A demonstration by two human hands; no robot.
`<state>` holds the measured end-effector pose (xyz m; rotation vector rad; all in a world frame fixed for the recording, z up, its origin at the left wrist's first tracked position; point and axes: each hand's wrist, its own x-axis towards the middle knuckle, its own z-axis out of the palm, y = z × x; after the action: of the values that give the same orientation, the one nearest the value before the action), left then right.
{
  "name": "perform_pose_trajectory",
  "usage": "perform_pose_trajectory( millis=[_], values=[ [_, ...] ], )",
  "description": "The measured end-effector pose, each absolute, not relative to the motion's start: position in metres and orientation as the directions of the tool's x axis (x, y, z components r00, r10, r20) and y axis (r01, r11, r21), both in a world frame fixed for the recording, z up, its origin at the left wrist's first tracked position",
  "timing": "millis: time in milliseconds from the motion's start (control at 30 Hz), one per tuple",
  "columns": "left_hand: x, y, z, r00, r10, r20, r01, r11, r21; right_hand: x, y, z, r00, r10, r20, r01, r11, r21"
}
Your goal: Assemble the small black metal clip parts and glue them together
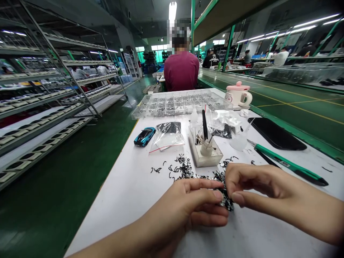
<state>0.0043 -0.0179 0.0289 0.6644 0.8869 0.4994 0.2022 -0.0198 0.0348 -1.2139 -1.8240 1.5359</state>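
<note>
Left fingers loosely grasping small black parts; right fingers bending in close, grip hidden, cannot tell. More parts lying loose just beyond the fingers. Curved pieces possibly tangling; a careless pull could be scattering them.

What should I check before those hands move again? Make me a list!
1. Left hand at the small, curved black-and-silver parts: ok.
2. Right hand pinching a part: cannot tell, fingertips partly hide it.
3. Parts all in one heap: not ok, some lie scattered.
4. Green-and-black plastic cutter apart from both hands: ok.
5. Pale pink, rounded mug lidded: ok.
</note>
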Motion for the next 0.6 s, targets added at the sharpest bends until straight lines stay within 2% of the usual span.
perform_pose_trajectory(
  millis=[167, 600],
  values=[
    [0.0066, -0.0188, 0.0282, 0.596, 0.606, -0.527, -0.184, 0.742, 0.645, 0.2023, -0.0175, 0.0327, -0.535, 0.809, -0.244, 0.277, -0.105, -0.955],
    [0.0046, -0.0188, 0.0235, 0.592, 0.610, -0.527, -0.207, 0.747, 0.631, 0.2003, -0.0178, 0.0294, -0.605, 0.741, -0.291, 0.122, -0.275, -0.954]
  ],
)
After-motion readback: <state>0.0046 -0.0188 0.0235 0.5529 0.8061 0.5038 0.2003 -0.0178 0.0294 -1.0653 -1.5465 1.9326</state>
